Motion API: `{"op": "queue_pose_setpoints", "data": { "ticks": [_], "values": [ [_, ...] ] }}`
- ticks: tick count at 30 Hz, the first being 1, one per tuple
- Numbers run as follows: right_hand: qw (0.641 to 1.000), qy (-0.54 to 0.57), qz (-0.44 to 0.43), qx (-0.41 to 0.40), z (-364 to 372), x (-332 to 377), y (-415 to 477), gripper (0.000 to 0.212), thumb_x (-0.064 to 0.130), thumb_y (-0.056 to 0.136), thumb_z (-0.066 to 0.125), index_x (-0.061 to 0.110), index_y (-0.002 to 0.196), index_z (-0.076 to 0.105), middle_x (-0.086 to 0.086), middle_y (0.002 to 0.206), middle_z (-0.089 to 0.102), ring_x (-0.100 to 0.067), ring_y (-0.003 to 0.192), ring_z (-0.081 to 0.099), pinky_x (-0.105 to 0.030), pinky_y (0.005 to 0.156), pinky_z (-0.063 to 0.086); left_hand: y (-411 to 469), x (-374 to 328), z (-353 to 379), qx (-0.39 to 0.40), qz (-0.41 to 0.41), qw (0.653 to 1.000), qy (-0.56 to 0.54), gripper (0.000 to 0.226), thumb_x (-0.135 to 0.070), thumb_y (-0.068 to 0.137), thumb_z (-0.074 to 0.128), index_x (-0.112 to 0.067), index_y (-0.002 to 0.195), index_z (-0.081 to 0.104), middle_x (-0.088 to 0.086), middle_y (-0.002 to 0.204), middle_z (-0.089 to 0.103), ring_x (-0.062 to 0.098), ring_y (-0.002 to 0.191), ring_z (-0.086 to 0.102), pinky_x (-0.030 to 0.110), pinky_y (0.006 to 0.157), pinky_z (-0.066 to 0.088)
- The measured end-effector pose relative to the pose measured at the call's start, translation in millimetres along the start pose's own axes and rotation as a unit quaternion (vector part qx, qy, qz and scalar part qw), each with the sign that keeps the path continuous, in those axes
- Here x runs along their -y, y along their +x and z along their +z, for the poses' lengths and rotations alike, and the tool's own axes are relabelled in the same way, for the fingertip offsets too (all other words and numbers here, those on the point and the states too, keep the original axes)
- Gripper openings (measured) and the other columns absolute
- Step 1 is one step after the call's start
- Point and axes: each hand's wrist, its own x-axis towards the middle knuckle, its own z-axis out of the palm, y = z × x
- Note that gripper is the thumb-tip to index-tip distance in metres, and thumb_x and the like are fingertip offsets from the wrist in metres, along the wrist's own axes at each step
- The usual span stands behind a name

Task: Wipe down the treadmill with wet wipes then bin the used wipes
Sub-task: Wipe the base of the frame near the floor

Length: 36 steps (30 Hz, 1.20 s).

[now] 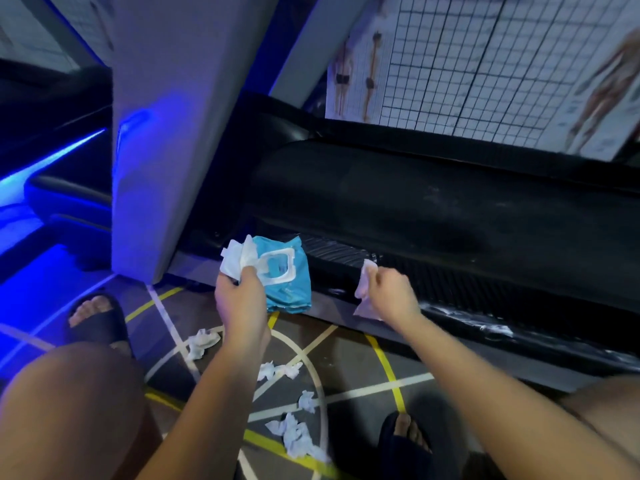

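One head-worn view — looking steeply down, close over the treadmill side rail and floor.

**No writing can be read**

The blue wet-wipe pack carries faint pale print below its white flip lid, too blurred to read. The wall chart, with two standing figures beside a black grid, shows no letters that can be made out. The muscle poster at the right has small caption blocks near its figure, each too small and soft to decipher. Yellow and white lines on the floor form only arcs and straight strokes, not characters.
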Motion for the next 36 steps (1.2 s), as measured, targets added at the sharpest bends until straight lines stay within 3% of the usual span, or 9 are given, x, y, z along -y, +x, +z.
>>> {"op": "queue_pose_setpoints", "data": {
  "ticks": [3,8,11,16,20,24,27,30,36],
  "values": [
    [0.978,0.194,0.065,0.036,-25.7,8.2,8.7,0.053,0.044,0.105,0.042,0.005,0.089,0.073,-0.014,0.077,0.072,-0.031,0.077,0.07,-0.038,0.071,0.055,1.8,-5.2,-7.1,-0.007,0.012,1.0,-0.004,0.036,-0.023,0.102,0.059,-0.029,0.138,0.056,-0.003,0.125,0.069,0.018,0.109,0.07,0.046,0.098,0.058],
    [0.855,0.459,0.16,0.178,-61.3,27.7,5.9,0.045,0.045,0.104,0.05,0.004,0.117,0.063,-0.021,0.101,0.073,-0.035,0.083,0.074,-0.041,0.069,0.06,6.1,-15.8,-23.2,-0.019,0.001,1.0,-0.017,0.028,-0.022,0.099,0.061,-0.032,0.125,0.061,-0.002,0.119,0.073,0.022,0.107,0.073,0.049,0.098,0.058],
    [0.793,0.542,0.167,0.223,-66.9,49.1,7.5,0.059,0.058,0.102,0.042,0.008,0.127,0.061,-0.019,0.107,0.072,-0.034,0.09,0.073,-0.042,0.075,0.059,9.5,-20.6,-34.7,-0.025,-0.015,0.999,-0.013,0.032,-0.022,0.103,0.059,-0.026,0.135,0.057,0.001,0.117,0.072,0.023,0.103,0.074,0.048,0.093,0.061],
    [0.762,0.563,0.133,0.291,-71.4,71.8,21.7,0.084,0.075,0.094,0.033,0.002,0.126,0.06,-0.016,0.107,0.07,-0.033,0.097,0.069,-0.046,0.088,0.053,15.3,-31.4,-53.7,-0.024,-0.011,1.0,-0.011,0.026,-0.018,0.105,0.057,-0.023,0.13,0.059,0.005,0.113,0.073,0.026,0.095,0.076,0.048,0.085,0.063],
    [0.761,0.543,0.102,0.341,-72.1,77.1,25.2,0.06,0.059,0.098,0.046,0.006,0.122,0.063,-0.009,0.094,0.071,-0.023,0.08,0.071,-0.039,0.068,0.059,17.9,-32.1,-63.1,-0.02,0.002,1.0,0.004,0.026,-0.014,0.103,0.056,-0.022,0.127,0.063,0.008,0.114,0.075,0.03,0.098,0.075,0.05,0.089,0.061],
    [0.791,0.515,0.088,0.319,-55.5,87.0,30.4,0.052,0.048,0.092,0.064,0.006,0.123,0.064,-0.016,0.12,0.066,-0.029,0.108,0.065,-0.047,0.106,0.049,19.5,-30.9,-69.0,-0.018,-0.018,1.0,-0.006,0.027,-0.013,0.104,0.055,-0.017,0.129,0.062,0.011,0.115,0.074,0.034,0.102,0.074,0.047,0.086,0.061],
    [0.783,0.514,0.098,0.336,-42.1,93.9,33.2,0.04,0.041,0.094,0.063,0.008,0.117,0.062,-0.013,0.114,0.065,-0.029,0.109,0.061,-0.044,0.106,0.046,23.7,-29.3,-72.1,-0.021,-0.035,0.999,-0.012,0.027,-0.015,0.105,0.055,-0.019,0.132,0.058,0.011,0.119,0.072,0.033,0.103,0.073,0.046,0.085,0.061],
    [0.774,0.535,0.1,0.325,-30.5,98.3,43.3,0.016,0.019,0.096,0.056,0.006,0.104,0.062,-0.01,0.102,0.064,-0.026,0.098,0.062,-0.039,0.095,0.05,29.4,-26.9,-72.6,-0.026,-0.046,0.999,-0.01,0.032,-0.017,0.105,0.056,-0.018,0.137,0.056,0.01,0.117,0.072,0.031,0.1,0.074,0.036,0.065,0.061],
    [0.879,0.381,0.054,0.283,-4.0,107.5,70.3,0.019,0.009,0.096,0.065,0.003,0.113,0.073,-0.013,0.108,0.076,-0.025,0.099,0.074,-0.04,0.09,0.06,37.6,-22.2,-63.5,-0.029,-0.046,0.999,0.009,0.027,-0.013,0.105,0.054,-0.014,0.13,0.061,0.009,0.108,0.073,0.023,0.089,0.072,0.023,0.044,0.053]
  ]
}}
